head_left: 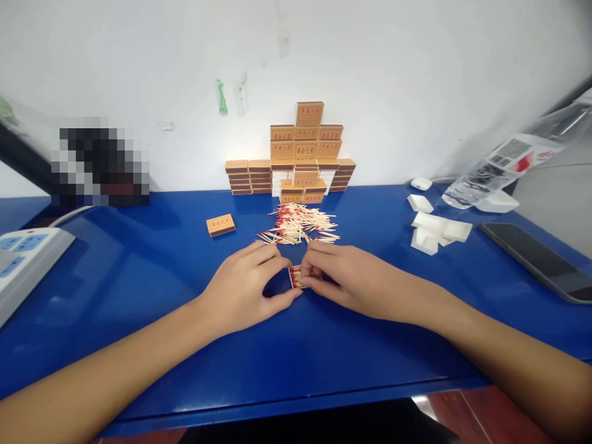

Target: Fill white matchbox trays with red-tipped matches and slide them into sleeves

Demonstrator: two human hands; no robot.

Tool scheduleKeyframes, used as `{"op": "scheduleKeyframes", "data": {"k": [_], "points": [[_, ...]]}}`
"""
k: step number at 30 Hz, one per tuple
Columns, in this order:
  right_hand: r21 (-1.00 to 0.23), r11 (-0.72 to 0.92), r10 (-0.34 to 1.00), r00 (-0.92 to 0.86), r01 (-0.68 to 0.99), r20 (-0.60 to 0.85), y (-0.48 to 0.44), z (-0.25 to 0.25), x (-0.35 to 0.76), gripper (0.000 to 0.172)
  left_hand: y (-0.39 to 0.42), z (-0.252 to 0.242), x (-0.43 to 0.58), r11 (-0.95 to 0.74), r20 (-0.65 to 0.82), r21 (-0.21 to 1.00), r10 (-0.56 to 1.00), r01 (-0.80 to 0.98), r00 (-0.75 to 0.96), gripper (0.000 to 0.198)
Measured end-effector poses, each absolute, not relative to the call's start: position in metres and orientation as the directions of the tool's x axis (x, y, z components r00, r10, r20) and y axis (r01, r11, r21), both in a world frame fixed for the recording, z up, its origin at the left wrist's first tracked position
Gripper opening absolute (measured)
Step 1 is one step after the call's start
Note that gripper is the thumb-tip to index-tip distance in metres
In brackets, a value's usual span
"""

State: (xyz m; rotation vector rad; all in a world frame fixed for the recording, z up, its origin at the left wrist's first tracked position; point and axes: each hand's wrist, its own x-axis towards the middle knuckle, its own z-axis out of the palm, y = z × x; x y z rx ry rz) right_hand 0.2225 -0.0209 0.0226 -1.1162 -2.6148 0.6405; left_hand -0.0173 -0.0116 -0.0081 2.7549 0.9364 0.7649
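A small matchbox tray (291,279) filled with red-tipped matches (296,277) lies on the blue table in front of me. My left hand (252,280) grips the tray's edges between thumb and fingers. Over the tray's right part, my right hand (340,271) is closed in a pinch on matches; its fingers hide that end. Just beyond both hands spreads a loose pile of matches (300,223), their red heads mostly to the left. A closed orange matchbox (221,225) rests on the table, beyond my left hand.
Stacked matchboxes (306,150) stand against the wall behind the pile. Several white empty trays (428,233) lie at right, near a tilted plastic bottle (504,160), a white earphone case (421,184) and a phone (539,259). A power strip (32,253) sits at left.
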Motion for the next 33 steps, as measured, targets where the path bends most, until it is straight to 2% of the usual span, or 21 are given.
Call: {"op": "scheduleKeyframes", "data": {"k": [6,9,12,17,29,33], "points": [[-0.403,0.643,0.749,-0.645,0.651,0.151,-0.017,0.022,0.229,0.015,-0.012,-0.008,-0.017,-0.796,0.425,0.264,0.603,0.545,0.675,0.025],[-0.299,0.638,0.766,-0.626,0.71,0.148,-0.015,0.024,0.235,0.008,-0.012,-0.008,-0.017,-0.795,0.43,0.268,0.604,0.544,0.671,0.026],[-0.246,0.629,0.775,-0.621,0.738,0.119,-0.012,0.026,0.238,0.009,-0.013,-0.008,-0.017,-0.794,0.428,0.275,0.606,0.542,0.67,0.026],[-0.257,0.638,0.763,-0.64,0.726,0.089,-0.013,0.026,0.238,0.015,-0.013,-0.008,-0.016,-0.792,0.426,0.278,0.608,0.543,0.67,0.027],[-0.352,0.681,0.72,-0.676,0.642,0.158,-0.016,0.018,0.231,0.014,-0.012,-0.007,-0.016,-0.808,0.43,0.264,0.587,0.526,0.686,0.024],[-0.35,0.699,0.699,-0.698,0.623,0.154,-0.017,0.019,0.23,0.014,-0.013,-0.006,-0.016,-0.816,0.421,0.271,0.577,0.51,0.7,0.024]]}}
